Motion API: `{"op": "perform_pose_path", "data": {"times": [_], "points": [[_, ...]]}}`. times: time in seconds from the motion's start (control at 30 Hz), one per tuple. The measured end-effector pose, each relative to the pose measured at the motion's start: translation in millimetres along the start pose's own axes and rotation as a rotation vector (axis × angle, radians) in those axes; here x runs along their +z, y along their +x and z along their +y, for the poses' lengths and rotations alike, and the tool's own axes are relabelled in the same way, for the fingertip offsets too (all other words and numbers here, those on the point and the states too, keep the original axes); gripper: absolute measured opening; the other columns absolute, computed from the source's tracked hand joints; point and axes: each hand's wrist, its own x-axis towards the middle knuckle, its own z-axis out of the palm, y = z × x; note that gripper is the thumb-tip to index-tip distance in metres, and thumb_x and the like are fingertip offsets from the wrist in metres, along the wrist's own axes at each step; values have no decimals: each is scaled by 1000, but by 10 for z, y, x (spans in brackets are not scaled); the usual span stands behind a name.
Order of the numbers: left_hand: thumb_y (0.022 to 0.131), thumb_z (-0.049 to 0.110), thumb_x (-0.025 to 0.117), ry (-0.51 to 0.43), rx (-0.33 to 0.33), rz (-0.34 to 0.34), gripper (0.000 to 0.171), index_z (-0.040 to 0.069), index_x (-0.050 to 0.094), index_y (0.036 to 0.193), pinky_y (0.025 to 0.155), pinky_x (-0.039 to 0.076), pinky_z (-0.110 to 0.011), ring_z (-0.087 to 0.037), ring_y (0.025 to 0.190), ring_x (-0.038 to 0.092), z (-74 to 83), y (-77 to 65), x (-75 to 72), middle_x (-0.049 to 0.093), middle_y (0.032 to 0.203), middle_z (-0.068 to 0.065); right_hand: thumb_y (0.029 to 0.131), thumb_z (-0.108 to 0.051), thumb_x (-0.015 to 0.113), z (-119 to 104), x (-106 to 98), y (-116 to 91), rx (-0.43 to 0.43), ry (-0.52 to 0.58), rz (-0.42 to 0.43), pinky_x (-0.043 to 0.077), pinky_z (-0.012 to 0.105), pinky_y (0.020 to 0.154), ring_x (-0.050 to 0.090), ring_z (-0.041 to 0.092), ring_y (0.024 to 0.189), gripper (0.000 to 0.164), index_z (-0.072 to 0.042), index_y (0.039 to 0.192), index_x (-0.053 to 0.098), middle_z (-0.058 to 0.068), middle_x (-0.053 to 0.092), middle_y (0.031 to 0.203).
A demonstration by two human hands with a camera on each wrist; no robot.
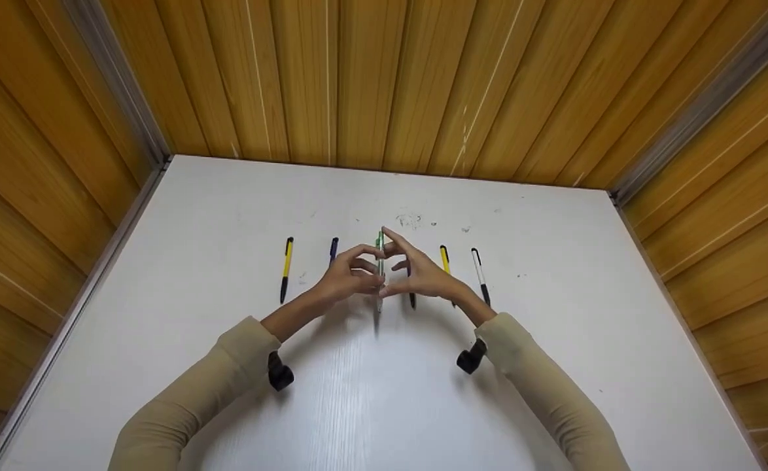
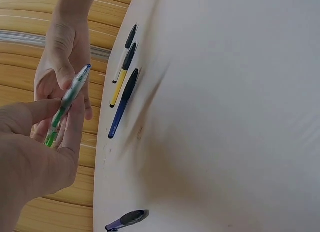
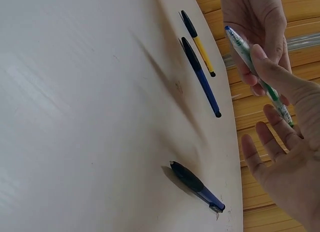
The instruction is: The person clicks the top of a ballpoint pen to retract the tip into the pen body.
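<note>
A clear and green pen with a blue tip (image 1: 380, 261) is held upright in the head view, raised over the white table between both hands. My left hand (image 1: 348, 271) pinches it between thumb and fingers. On its other side, my right hand (image 1: 426, 273) has its index fingertip at the top end and its thumb near the lower end. The right wrist view shows the right thumb across the pen (image 3: 242, 46), with the other fingers spread. In the left wrist view, the left thumb and a finger grip the pen (image 2: 67, 102) around its green middle.
On the white table (image 1: 331, 418) lie a yellow and black pen (image 1: 286, 269) and a purple-blue pen (image 1: 333, 247) at left. A blue pen with a black cap (image 2: 122, 104), another yellow pen (image 1: 446, 260) and a white pen (image 1: 480, 275) lie at right. Wood-patterned walls (image 1: 371, 85) surround the table.
</note>
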Motion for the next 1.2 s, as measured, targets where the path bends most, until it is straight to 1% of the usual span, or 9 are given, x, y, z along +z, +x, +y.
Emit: {"op": "perform_pose_path", "data": {"times": [0.13,0.17,0.4,0.5,0.7,0.83,0.93,1.03,1.2], "points": [[87,-6,71,-9,7,3,50,0,55,134,81,65,-34,-14,85,72,2,-28,-22,67,103,-10,78,-9,89,195,14,69,-1,5,13,50,51,110,48,32,137,116,-14,165,12,19,45,148],[87,-6,71,-10,9,7,50,-1,55,134,81,65,-34,-14,85,72,2,-36,-25,67,103,-10,78,-9,89,188,20,72,0,12,12,50,51,110,48,32,137,116,-14,165,12,18,44,150],[88,-5,71,10,16,32,51,-5,53,135,83,65,-38,-15,86,71,-5,-30,-47,67,107,-13,81,1,83,221,-6,46,-2,110,-10,47,56,113,49,41,139,110,-9,164,12,22,41,154],[88,-6,72,33,13,45,51,-5,53,136,84,65,-38,-15,87,71,-12,-8,-68,68,108,-15,84,-1,82,239,-43,10,6,117,-14,46,57,114,49,42,139,102,-9,164,18,22,43,153],[88,-9,70,114,0,90,51,-4,54,136,85,65,-38,-15,88,72,-21,41,-114,69,111,-24,92,-7,75,289,-175,-77,14,70,-2,49,55,112,55,44,133,76,-5,157,36,29,50,147],[87,-11,71,205,22,121,49,-4,57,133,83,65,-35,-18,90,71,-45,67,-150,68,114,-30,98,-9,69,303,-273,-162,21,59,11,50,50,112,57,43,131,60,-1,152,45,32,53,143],[85,-11,72,268,37,145,48,-3,60,131,79,64,-31,-23,93,70,-79,92,-172,68,114,-31,99,-10,67,312,-329,-215,42,52,20,51,43,112,58,40,131,53,-1,149,49,31,55,142],[84,-11,72,304,36,160,47,-4,61,130,77,63,-29,-26,93,70,-107,123,-179,68,113,-30,100,-12,66,335,-368,-252,53,35,31,51,37,111,59,38,130,51,-1,148,50,29,57,141],[83,-13,72,366,-5,168,45,-5,62,127,73,64,-30,-22,90,68,-128,174,-153,64,115,-26,101,-12,64,364,-406,-292,48,8,46,52,39,110,60,40,127,49,1,147,51,28,60,137]]}}
